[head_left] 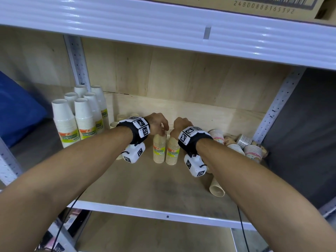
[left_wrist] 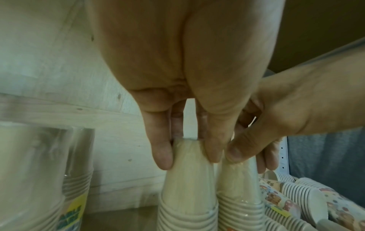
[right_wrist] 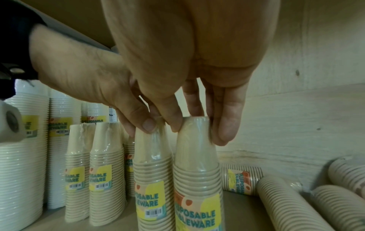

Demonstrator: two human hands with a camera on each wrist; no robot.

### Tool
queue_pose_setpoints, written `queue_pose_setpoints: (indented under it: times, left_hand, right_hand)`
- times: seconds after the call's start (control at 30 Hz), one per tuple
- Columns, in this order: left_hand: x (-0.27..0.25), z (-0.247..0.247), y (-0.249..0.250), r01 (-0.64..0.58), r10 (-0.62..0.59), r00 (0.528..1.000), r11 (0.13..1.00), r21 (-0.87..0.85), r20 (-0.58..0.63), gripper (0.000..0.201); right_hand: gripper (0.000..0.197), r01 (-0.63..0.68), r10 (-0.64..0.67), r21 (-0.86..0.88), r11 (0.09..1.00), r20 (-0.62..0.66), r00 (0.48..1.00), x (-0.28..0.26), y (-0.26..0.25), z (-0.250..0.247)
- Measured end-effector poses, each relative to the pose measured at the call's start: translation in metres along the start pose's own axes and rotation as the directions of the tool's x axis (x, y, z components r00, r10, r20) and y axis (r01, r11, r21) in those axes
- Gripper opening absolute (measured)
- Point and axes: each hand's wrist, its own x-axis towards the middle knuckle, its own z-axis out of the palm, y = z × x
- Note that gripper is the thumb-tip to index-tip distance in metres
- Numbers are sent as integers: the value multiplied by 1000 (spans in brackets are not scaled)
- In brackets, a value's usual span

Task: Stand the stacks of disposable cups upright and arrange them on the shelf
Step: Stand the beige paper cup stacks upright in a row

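Observation:
Two wrapped beige cup stacks stand upright side by side in the middle of the wooden shelf [head_left: 141, 186]. My left hand [head_left: 161, 129] pinches the top of the left stack [head_left: 159, 150] from above; in the left wrist view the left hand [left_wrist: 187, 154] has fingers and thumb around that stack [left_wrist: 187, 195]. My right hand [head_left: 175, 129] grips the top of the right stack [head_left: 172, 153]; in the right wrist view the right hand [right_wrist: 197, 128] holds its top cup [right_wrist: 197, 164]. Both stacks touch each other.
Tall white cup stacks [head_left: 78, 122] stand at the back left, with more upright beige stacks [right_wrist: 94, 171] next to them. Patterned cup stacks [head_left: 252, 151] and a beige stack [head_left: 216, 188] lie on their sides at the right. The upper shelf [head_left: 163, 30] hangs overhead.

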Motion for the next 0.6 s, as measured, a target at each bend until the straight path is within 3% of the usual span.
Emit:
queue_pose_setpoints:
  times: [0.07,0.27,0.4,0.6]
  left_hand:
    - [-4,-4,0,23,-24,999,1000,16,24,27]
    - [-23,-26,-12,127,-134,981,990,57,140,22]
    - [-38,-37,-23,175,-193,965,978,112,176,24]
    - [-64,-49,-42,246,-266,953,958,145,145,25]
  right_hand:
    - [32,-21,22,4,1000,-12,1000,1,-2,0]
    - [40,42,-41,24,999,-12,999,-1,-15,-5]
    - [37,130,-139,93,987,99,985,-5,-42,-12]
    - [33,242,-258,127,962,129,957,-12,-84,-1]
